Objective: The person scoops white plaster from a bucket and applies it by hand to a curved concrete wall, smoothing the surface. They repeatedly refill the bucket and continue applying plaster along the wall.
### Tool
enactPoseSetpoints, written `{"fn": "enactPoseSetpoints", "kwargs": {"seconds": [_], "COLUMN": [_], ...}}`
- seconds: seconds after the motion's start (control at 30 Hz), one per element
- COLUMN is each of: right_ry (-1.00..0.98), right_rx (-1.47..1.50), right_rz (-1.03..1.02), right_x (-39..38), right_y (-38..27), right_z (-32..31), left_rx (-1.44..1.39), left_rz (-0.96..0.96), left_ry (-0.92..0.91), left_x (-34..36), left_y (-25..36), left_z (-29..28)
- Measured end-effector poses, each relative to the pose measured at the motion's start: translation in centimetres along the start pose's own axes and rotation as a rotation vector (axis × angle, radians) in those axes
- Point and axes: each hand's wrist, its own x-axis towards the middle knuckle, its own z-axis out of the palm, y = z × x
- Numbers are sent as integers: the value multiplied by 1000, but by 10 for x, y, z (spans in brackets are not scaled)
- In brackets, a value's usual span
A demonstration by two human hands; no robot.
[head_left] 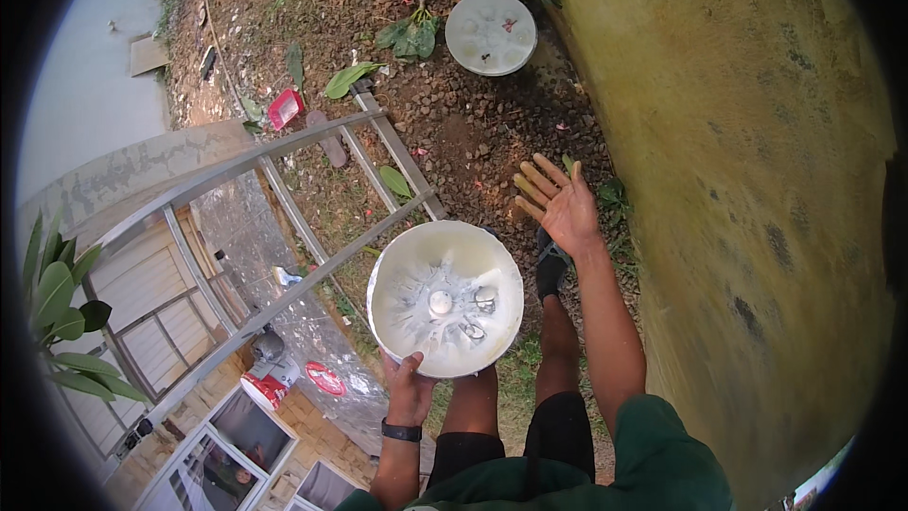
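Bowl (433, 265) between ladder (356, 244) and wall (747, 189).

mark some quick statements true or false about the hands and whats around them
1. The left hand holds a round white dish. True.
2. The right hand grips a paintbrush. False: it is open, holding nothing.
3. A second round white piece shows near the yellowish wall. True.
4. The ladder is bright red. False: it is metallic grey.
5. A dark band circles the left wrist. True.
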Motion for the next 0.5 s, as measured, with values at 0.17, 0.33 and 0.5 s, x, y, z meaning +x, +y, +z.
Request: {"fn": "enactPoseSetpoints", "kwargs": {"seconds": [0.17, 0.33, 0.5], "right_ry": [90, 479, 376], "right_rx": [-324, -345, -961], "right_rz": [149, 268, -109], "right_x": [-14, -54, -88], "right_y": [26, 62, 25], "right_z": [-20, -85, -124], "left_rx": [109, 262, 443], "left_rz": [-111, 105, 475], "left_ry": [240, 165, -186], "left_x": [2, 31, 11], "left_y": [8, 12, 30], "left_z": [16, 89, 167]}}
